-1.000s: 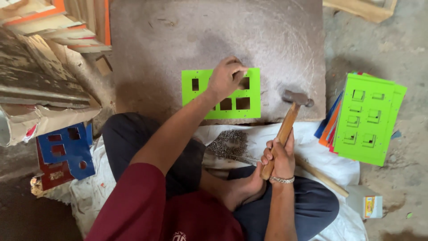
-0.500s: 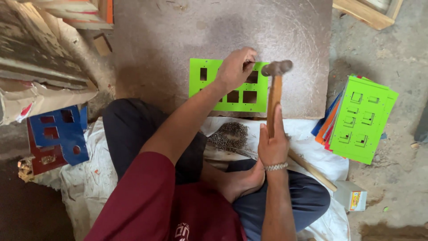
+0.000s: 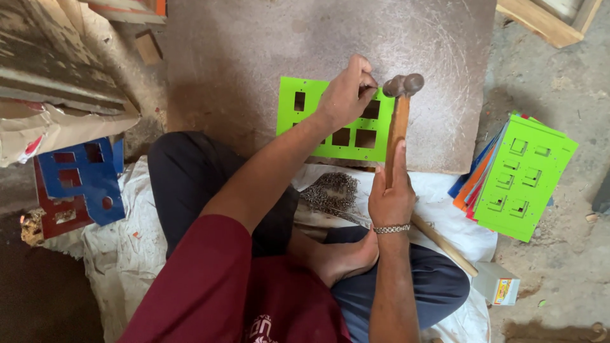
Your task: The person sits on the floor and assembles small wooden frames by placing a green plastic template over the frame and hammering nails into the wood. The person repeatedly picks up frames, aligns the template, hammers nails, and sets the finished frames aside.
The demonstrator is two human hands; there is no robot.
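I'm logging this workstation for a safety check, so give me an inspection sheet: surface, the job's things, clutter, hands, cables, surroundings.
Surface: scratched grey metal plate lying on the floor, in front of the seated person.
Job's things: green panel with square cut-outs flat on the plate; hammer with wooden handle, its head over the panel's right end.
Clutter: pile of small nails on a white sack; small box; wooden stick.
Hands: left hand pinches at the panel's top edge, what it holds too small to tell; right hand grips the hammer handle.
Cables: nothing seen.
Surroundings: stack of coloured panels at right; blue and red panels at left; wooden boards beyond them.
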